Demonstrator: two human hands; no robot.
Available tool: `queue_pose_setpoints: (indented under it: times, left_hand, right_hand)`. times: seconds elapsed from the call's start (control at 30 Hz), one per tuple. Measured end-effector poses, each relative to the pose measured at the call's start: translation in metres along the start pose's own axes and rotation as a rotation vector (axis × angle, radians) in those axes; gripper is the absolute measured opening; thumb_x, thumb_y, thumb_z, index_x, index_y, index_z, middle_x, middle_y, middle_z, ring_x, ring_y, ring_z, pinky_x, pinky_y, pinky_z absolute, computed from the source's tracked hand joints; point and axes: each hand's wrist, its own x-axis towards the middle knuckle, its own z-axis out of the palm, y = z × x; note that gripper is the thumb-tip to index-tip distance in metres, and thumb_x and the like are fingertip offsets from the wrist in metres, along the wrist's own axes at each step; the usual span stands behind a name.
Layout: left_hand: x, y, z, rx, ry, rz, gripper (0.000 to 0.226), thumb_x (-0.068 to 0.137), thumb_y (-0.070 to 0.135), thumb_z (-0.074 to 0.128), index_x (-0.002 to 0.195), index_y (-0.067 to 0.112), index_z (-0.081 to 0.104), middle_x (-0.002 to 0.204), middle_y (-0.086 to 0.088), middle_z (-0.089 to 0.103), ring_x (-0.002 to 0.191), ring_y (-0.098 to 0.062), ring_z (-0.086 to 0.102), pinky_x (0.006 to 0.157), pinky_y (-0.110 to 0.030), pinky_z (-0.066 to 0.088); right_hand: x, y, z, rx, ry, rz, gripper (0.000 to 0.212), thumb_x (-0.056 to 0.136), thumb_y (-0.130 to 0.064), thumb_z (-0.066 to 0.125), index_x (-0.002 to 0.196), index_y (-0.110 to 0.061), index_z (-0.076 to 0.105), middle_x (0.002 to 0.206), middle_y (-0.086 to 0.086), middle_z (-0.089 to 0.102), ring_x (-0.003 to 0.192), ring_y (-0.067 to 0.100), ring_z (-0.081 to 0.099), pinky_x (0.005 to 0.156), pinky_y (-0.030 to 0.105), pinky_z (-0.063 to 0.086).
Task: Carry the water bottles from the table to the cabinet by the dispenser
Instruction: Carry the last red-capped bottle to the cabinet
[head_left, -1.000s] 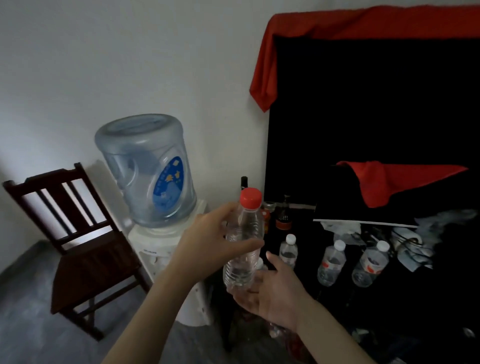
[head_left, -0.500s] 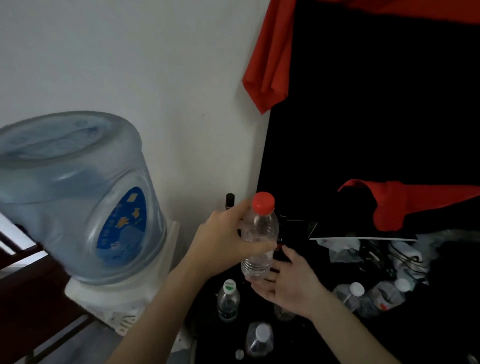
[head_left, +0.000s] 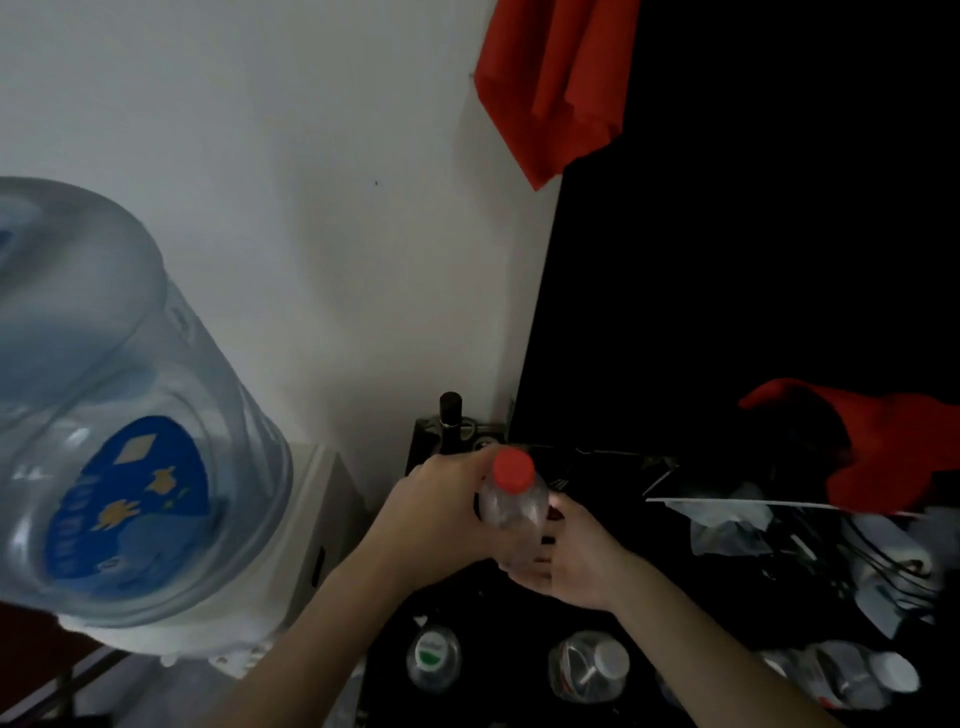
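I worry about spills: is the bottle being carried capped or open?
Capped. A red cap sits on the neck of the clear bottle, which the left hand grips upright.

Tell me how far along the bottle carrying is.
Done: three capped bottles, green-labelled, middle and right, stand on the dark surface below the hands. In hand: the red-capped bottle, upright, gripped by the left hand, with the right hand cupped under it, beside the dispenser's jug. Left: setting it down; the table is out of view.
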Motion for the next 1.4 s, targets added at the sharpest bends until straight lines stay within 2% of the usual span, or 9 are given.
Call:
queue_pose_setpoints:
  times: [0.17, 0.27, 0.43, 0.6, 0.67, 0.83, 0.97, 1.13, 1.4]
  left_hand:
    - [0.017, -0.038, 0.032, 0.021, -0.091, -0.071, 0.059, 0.069, 0.068, 0.074, 0.119, 0.045, 0.054, 0.104, 0.021, 0.070, 0.093, 0.000, 0.068, 0.078, -0.036, 0.057]
    - [0.024, -0.057, 0.052, 0.053, -0.163, -0.128, 0.059, 0.069, 0.066, 0.074, 0.119, 0.042, 0.056, 0.107, 0.019, 0.069, 0.096, -0.003, 0.067, 0.081, -0.035, 0.057]
    - [0.038, -0.070, 0.083, 0.112, -0.298, -0.138, 0.065, 0.067, 0.072, 0.059, 0.123, 0.041, 0.050, 0.117, 0.013, 0.069, 0.106, -0.018, 0.069, 0.086, -0.040, 0.057]
    - [0.042, -0.075, 0.104, 0.115, -0.316, -0.177, 0.066, 0.068, 0.071, 0.058, 0.125, 0.039, 0.051, 0.118, 0.010, 0.070, 0.106, -0.021, 0.069, 0.085, -0.036, 0.056]
    - [0.042, -0.076, 0.108, 0.114, -0.324, -0.189, 0.062, 0.073, 0.065, 0.068, 0.126, 0.039, 0.051, 0.119, 0.011, 0.070, 0.107, -0.020, 0.069, 0.085, -0.034, 0.054]
    - [0.043, -0.078, 0.115, 0.157, -0.354, -0.187, 0.060, 0.077, 0.059, 0.074, 0.128, 0.038, 0.050, 0.122, 0.009, 0.069, 0.111, -0.024, 0.067, 0.087, -0.037, 0.054]
    - [0.045, -0.084, 0.122, 0.212, -0.373, -0.164, 0.063, 0.075, 0.053, 0.077, 0.129, 0.038, 0.048, 0.123, 0.007, 0.069, 0.111, -0.027, 0.067, 0.088, -0.040, 0.055]
    - [0.043, -0.089, 0.135, 0.189, -0.358, -0.150, 0.059, 0.074, 0.043, 0.079, 0.126, 0.036, 0.052, 0.119, 0.008, 0.070, 0.107, -0.023, 0.068, 0.086, -0.036, 0.054]
    - [0.040, -0.091, 0.137, 0.089, -0.381, -0.194, 0.063, 0.071, 0.037, 0.082, 0.126, 0.037, 0.051, 0.124, 0.010, 0.066, 0.110, -0.020, 0.067, 0.092, -0.041, 0.056]
  right_hand:
    - [0.056, -0.003, -0.007, -0.156, 0.025, 0.109, 0.060, 0.098, -0.051, 0.051, 0.123, 0.002, 0.062, 0.115, 0.024, 0.066, 0.098, 0.036, 0.066, 0.076, 0.039, 0.056]
    - [0.085, 0.004, -0.017, -0.239, 0.048, 0.187, 0.060, 0.096, -0.051, 0.054, 0.128, 0.000, 0.060, 0.106, 0.020, 0.068, 0.088, 0.031, 0.065, 0.077, 0.036, 0.055]
    - [0.111, 0.014, -0.033, -0.326, 0.062, 0.275, 0.055, 0.093, -0.053, 0.054, 0.124, -0.009, 0.062, 0.121, 0.016, 0.063, 0.111, 0.030, 0.060, 0.089, 0.043, 0.051]
    - [0.119, 0.021, -0.040, -0.399, 0.078, 0.263, 0.044, 0.093, -0.056, 0.055, 0.119, -0.020, 0.060, 0.123, 0.010, 0.057, 0.127, 0.030, 0.050, 0.098, 0.048, 0.047]
    - [0.122, 0.020, -0.043, -0.405, 0.087, 0.267, 0.039, 0.095, -0.053, 0.055, 0.116, -0.022, 0.059, 0.127, 0.008, 0.055, 0.128, 0.031, 0.049, 0.100, 0.050, 0.046]
    - [0.125, 0.021, -0.050, -0.444, 0.116, 0.282, 0.040, 0.095, -0.048, 0.058, 0.121, -0.018, 0.056, 0.131, 0.011, 0.050, 0.132, 0.032, 0.045, 0.103, 0.051, 0.044]
    - [0.126, 0.026, -0.054, -0.446, 0.099, 0.231, 0.038, 0.094, -0.041, 0.060, 0.120, -0.014, 0.060, 0.129, 0.012, 0.057, 0.125, 0.029, 0.051, 0.103, 0.045, 0.045]
    - [0.116, 0.025, -0.055, -0.435, 0.084, 0.159, 0.030, 0.093, -0.027, 0.057, 0.119, -0.013, 0.062, 0.126, 0.012, 0.061, 0.118, 0.029, 0.057, 0.099, 0.043, 0.046]
    - [0.088, 0.017, -0.052, -0.442, 0.093, 0.105, 0.031, 0.099, -0.037, 0.050, 0.111, -0.012, 0.065, 0.120, 0.014, 0.065, 0.110, 0.027, 0.061, 0.087, 0.036, 0.049]
